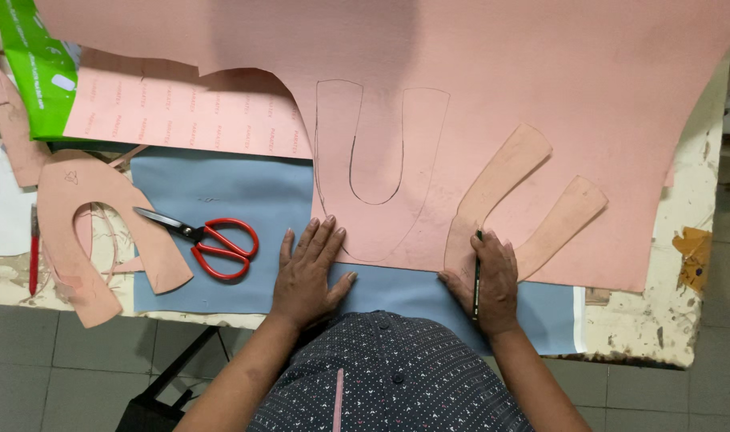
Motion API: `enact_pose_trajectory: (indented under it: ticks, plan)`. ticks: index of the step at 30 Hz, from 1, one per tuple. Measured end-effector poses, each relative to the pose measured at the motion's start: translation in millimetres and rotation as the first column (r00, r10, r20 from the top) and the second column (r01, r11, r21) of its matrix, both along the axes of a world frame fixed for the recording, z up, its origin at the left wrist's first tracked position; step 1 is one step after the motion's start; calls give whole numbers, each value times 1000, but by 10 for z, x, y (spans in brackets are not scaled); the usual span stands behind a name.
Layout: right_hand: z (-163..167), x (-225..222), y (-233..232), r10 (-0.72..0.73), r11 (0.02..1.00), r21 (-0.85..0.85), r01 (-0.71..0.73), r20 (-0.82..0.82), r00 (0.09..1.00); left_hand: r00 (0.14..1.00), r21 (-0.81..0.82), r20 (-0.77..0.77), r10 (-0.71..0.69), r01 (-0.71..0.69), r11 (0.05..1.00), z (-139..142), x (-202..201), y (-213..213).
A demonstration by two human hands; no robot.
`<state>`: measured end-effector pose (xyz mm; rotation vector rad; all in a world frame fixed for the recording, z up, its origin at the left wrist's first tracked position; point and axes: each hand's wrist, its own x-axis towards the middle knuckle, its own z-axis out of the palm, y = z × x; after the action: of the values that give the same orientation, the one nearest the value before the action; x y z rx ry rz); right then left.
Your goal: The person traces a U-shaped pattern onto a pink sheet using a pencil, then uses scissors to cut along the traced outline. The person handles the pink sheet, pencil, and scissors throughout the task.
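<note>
On the worktable [705, 200] in front of you, a big pink sheet [541, 72] lay spread across the top, its lower edge overlapping a blue-grey sheet [221, 188] underneath. Your left hand [307, 274] was down flat and spread wide, fingers fanned out, holding nothing, pressing on the pink sheet's lower edge just below a U-shaped pencil outline [379, 168] already drawn on it. Your right hand [493, 280] was curled around a dark pencil [477, 276], gripped upright along the palm, its tip up at the inner edge of a tan U-shaped template [505, 188] lying tilted on the pink sheet, and the thumb side of that hand touched the template's curved base. That template sat just to the right of the drawn outline, its two arms reaching up and to the right. Off to your left, red-handled scissors [209, 238] rested shut on the blue-grey sheet, blades pointing up-left, well apart from your left hand. Further left lay a pink cut-out piece [101, 200], arch-shaped, hanging partly over the table's edge, and beside it a red pen [34, 248] lying lengthwise. Up in the far left corner you had a green bag [29, 64], and next to it a paler pink sheet printed with rows of small marks [181, 112] tucked under the big one. Your dark dotted shirt [389, 384] filled the bottom of the view, over a grey tiled floor [61, 376].
</note>
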<state>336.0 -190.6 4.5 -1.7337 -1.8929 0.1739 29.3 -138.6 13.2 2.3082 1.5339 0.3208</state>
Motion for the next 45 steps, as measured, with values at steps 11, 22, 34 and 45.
enact_pose_trajectory:
  ticks: [11, 22, 34, 45]
  plan:
    - [103, -290, 9, 271, 961, 26, -274, -248, 930, 970, 54, 242, 13, -27, 998, 131, 123, -20]
    - [103, -1, 6, -282, 950, 21, 313, -375, 883, 545, -820, 536, 645, 157, 550, 81, 351, 136]
    - [236, -610, 398, -144, 986, -166, 28, -746, 650, 975, -2, 219, -44, 46, 999, 239, 422, 185]
    - [331, -648, 631, 21, 978, -94, -186, -844, 536, 991, -28, 6, -131, 131, 991, 197, 741, 300]
